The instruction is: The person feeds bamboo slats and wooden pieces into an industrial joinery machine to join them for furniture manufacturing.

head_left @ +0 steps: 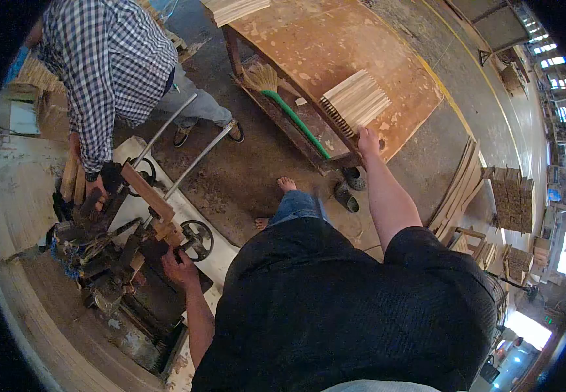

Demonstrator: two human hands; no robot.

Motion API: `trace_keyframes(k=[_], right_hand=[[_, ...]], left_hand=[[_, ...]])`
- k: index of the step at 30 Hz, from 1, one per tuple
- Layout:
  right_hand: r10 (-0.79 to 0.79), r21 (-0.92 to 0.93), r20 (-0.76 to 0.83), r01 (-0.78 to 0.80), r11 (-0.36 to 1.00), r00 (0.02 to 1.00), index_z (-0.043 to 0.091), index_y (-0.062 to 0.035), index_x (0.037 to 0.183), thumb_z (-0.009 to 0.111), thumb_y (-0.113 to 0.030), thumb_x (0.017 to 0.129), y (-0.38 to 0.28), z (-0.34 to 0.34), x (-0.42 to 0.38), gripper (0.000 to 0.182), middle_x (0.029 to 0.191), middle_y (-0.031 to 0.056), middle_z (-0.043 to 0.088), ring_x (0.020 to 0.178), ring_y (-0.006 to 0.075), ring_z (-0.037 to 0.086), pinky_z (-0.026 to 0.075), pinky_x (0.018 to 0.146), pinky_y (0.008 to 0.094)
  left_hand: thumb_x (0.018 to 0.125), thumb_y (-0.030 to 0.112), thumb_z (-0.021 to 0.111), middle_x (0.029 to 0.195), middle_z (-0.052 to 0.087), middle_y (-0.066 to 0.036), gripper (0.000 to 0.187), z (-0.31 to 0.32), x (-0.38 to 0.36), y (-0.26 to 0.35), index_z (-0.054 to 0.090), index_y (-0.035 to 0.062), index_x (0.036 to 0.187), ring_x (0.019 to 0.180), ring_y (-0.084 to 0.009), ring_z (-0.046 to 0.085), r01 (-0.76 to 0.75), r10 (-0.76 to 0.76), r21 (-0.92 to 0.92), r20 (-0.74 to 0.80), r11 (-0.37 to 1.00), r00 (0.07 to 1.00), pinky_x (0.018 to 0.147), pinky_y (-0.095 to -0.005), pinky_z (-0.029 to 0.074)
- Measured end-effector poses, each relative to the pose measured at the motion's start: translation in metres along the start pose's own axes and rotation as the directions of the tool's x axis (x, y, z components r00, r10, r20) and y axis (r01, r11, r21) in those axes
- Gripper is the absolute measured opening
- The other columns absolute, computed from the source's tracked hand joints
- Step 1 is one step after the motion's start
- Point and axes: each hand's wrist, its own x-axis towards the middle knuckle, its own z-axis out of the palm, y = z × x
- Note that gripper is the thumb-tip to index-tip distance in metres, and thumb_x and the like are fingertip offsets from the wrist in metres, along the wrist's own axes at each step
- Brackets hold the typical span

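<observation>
Head view: right hand (369, 142) at the near corner of the wooden slat stack (358, 98) on the worktable (322, 39); fingertips hidden, can't tell whether gripping. Left hand (182, 269) loosely curled beside a handwheel (197, 240), hold unclear from where I stand. Co-worker (123, 55) cropped at the shoulders.

A hand could pass over the floor (237, 175) between the machine (126, 261) and the tabletop (407, 78). The wood stack (357, 101) blocks the right hand (368, 141); a black wheel (197, 241) sits beside the left hand (180, 268).
</observation>
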Motion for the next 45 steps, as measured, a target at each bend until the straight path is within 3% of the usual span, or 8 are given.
trace_keyframes(k=[3,6,8,12,14,20,40,45], right_hand=[[0.091,0.158,-0.017,-0.087,0.984,0.996,0.065,-0.0037,0.115,0.048,-0.048,0.089,-0.006,-0.009,0.015,0.054,0.115,0.0279,0.064,0.111,0.0426,0.059,0.045,0.095,0.0474],[-0.147,0.140,-0.104,0.161,0.977,0.984,0.065,-0.0029,0.112,0.048,-0.040,0.091,0.003,-0.004,0.042,0.046,0.111,0.0261,0.066,0.107,0.0422,0.061,0.046,0.092,0.0476],[0.087,0.281,-0.107,-0.054,0.958,0.990,0.063,-0.0006,0.097,0.055,-0.037,0.094,0.004,0.006,0.024,0.037,0.077,0.0094,0.061,0.072,0.0228,0.061,0.050,0.069,0.0394],[0.102,0.459,0.072,-0.124,0.880,0.992,0.063,-0.0036,0.106,0.055,-0.038,0.094,0.024,0.003,0.012,0.037,0.077,0.0102,0.063,0.073,0.0269,0.065,0.052,0.071,0.0395],[0.037,-0.039,-0.224,-0.047,0.998,0.974,0.060,-0.0083,0.121,0.056,-0.040,0.094,0.047,-0.006,0.007,0.043,0.096,0.0134,0.068,0.090,0.0315,0.067,0.052,0.080,0.0426],[0.036,-0.396,-0.220,-0.123,0.910,0.975,0.043,-0.0126,0.144,0.050,-0.052,0.095,-0.003,-0.035,-0.067,0.064,0.150,0.0153,0.040,0.139,0.0348,0.035,0.027,0.113,0.0516],[0.125,-0.466,-0.145,-0.179,0.867,0.982,0.042,-0.0227,0.146,0.043,-0.063,0.093,-0.004,-0.012,-0.052,0.067,0.149,0.0152,0.043,0.142,0.0359,0.029,0.016,0.117,0.0517],[-0.114,-0.597,-0.211,-0.036,0.801,0.971,0.042,-0.0175,0.143,0.045,-0.057,0.094,0.023,0.002,-0.046,0.062,0.147,0.0157,0.045,0.140,0.0352,0.032,0.024,0.112,0.0538]], left_hand=[[0.092,0.030,0.061,0.118,0.064,-0.022,0.035,0.024,0.005,0.005,0.064,0.0084,0.119,0.116,-0.0434,0.055,-0.122,0.127,0.046,-0.134,0.991,0.983,0.097,-0.0544,0.043],[0.092,0.027,0.061,0.117,0.065,-0.023,0.033,0.038,0.012,0.017,0.065,0.0067,0.117,0.115,-0.0438,0.056,-0.098,0.096,-0.012,-0.116,0.995,0.989,0.097,-0.0535,0.044],[0.090,0.024,0.062,0.110,0.065,-0.021,0.031,0.022,0.004,0.008,0.066,0.0055,0.115,0.108,-0.0434,0.058,-0.120,0.131,0.070,-0.178,0.990,0.975,0.092,-0.0533,0.045],[0.088,0.020,0.063,0.101,0.065,-0.018,0.030,-0.003,0.001,0.006,0.066,0.0055,0.113,0.099,-0.0413,0.059,-0.113,0.118,0.047,-0.132,0.993,0.984,0.087,-0.0538,0.045],[0.084,0.018,0.065,0.096,0.062,-0.018,0.030,-0.005,-0.003,0.005,0.066,0.0049,0.111,0.094,-0.0393,0.058,-0.132,0.133,0.015,-0.146,0.991,0.980,0.082,-0.0532,0.044],[0.081,0.019,0.071,0.117,0.056,-0.022,0.041,-0.018,-0.025,0.027,0.062,0.0082,0.120,0.109,-0.0404,0.053,-0.261,0.288,0.204,-0.117,0.943,0.950,0.091,-0.0528,0.042],[0.084,0.028,0.066,0.143,0.039,-0.028,0.048,-0.018,-0.026,0.051,0.059,0.0070,0.127,0.134,-0.0411,0.037,-0.119,0.090,0.398,0.090,0.910,0.992,0.107,-0.0536,0.031],[0.082,0.029,0.068,0.147,0.033,-0.023,0.046,-0.016,-0.034,0.055,0.063,0.0080,0.122,0.137,-0.0404,0.029,-0.005,-0.016,0.412,0.049,0.911,0.999,0.110,-0.0534,0.027]])
